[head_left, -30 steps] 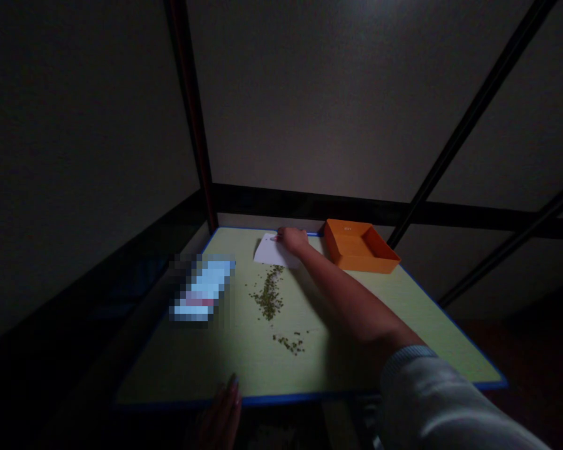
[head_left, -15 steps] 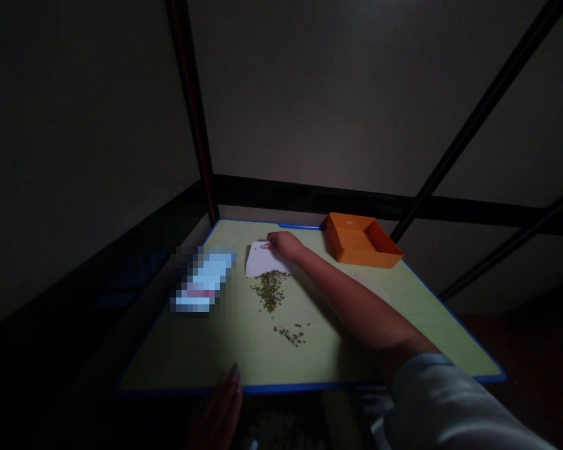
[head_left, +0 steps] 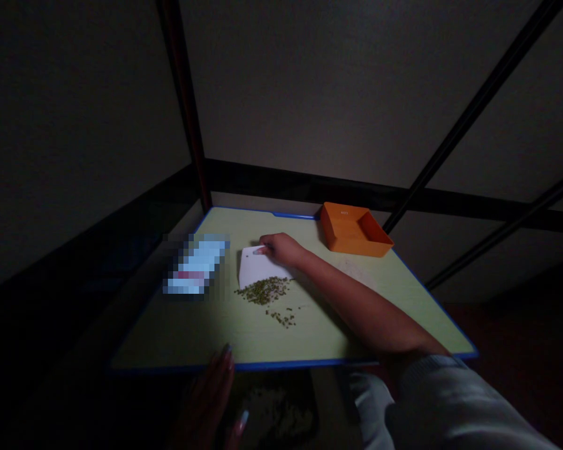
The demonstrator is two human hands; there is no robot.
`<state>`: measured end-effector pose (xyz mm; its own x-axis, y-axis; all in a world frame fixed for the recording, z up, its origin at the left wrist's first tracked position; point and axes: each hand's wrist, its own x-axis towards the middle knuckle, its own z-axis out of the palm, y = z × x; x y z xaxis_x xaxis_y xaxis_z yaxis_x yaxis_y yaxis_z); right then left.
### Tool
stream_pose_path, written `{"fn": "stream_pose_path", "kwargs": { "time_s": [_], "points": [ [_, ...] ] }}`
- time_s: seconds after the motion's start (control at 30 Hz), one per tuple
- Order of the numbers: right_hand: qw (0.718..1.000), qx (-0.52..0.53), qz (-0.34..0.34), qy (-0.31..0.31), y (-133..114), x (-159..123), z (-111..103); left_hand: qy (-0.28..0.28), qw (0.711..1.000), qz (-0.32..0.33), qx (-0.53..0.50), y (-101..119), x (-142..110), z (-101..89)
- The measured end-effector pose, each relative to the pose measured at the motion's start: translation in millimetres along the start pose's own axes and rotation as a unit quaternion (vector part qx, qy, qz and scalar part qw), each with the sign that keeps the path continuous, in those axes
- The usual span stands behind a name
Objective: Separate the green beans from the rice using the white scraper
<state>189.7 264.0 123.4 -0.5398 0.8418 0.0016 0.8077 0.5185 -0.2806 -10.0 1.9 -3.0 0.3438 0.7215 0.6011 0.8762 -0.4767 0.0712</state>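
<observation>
My right hand (head_left: 281, 248) is closed on the top edge of a white flat scraper (head_left: 258, 269) with a small dark hole near its upper left corner. The scraper leans over the pale green tabletop (head_left: 178, 340), its lower edge against a spread of small greenish-brown seed-like bits (head_left: 265, 290). Nearer to me lies a thinner scatter of the same bits (head_left: 283, 319). At the table's front edge, in dim light, my left hand (head_left: 214, 390) has its fingers stretched out and the thumb apart, holding nothing.
An orange open box (head_left: 356, 234) stands at the back right of the table. On the left is a blurred bright rectangle (head_left: 197, 265). Walls rise behind the blue-edged table, with a dark strip (head_left: 281, 184) running along them. Below the front edge is a dark area with pale bits (head_left: 272, 406).
My right hand has drawn the scraper slightly toward me, pushing the bits into a wider, more compact band nearer the front scatter. The view has shifted a little. My left thumb shows more.
</observation>
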Motion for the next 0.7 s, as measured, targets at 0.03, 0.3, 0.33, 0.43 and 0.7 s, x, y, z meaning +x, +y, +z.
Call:
{"fn": "stream_pose_path", "kwargs": {
  "time_s": [0.03, 0.3, 0.33, 0.43, 0.7],
  "points": [
    [1.000, 0.001, -0.001, -0.001, -0.7, -2.9, 0.5, 0.000, 1.000, -0.004, -0.005, 0.8, 0.5, -0.9],
    [1.000, 0.009, 0.000, -0.001, -6.2, -24.2, 2.6, -0.026, 0.996, -0.050, -0.062, 5.6, 0.3, -4.3],
    [1.000, 0.012, 0.001, 0.003, -6.5, -26.7, 2.7, -0.029, 0.996, -0.051, -0.064, 6.3, -0.1, -5.5],
    [0.999, 0.028, 0.008, 0.025, -5.9, -31.7, 3.4, -0.046, 0.996, -0.056, -0.054, 8.4, -0.4, -10.5],
    [0.994, 0.049, 0.040, 0.092, -6.6, -34.5, -0.6, -0.066, 0.992, -0.086, -0.072, 9.5, 2.2, -18.3]
  ]
}}
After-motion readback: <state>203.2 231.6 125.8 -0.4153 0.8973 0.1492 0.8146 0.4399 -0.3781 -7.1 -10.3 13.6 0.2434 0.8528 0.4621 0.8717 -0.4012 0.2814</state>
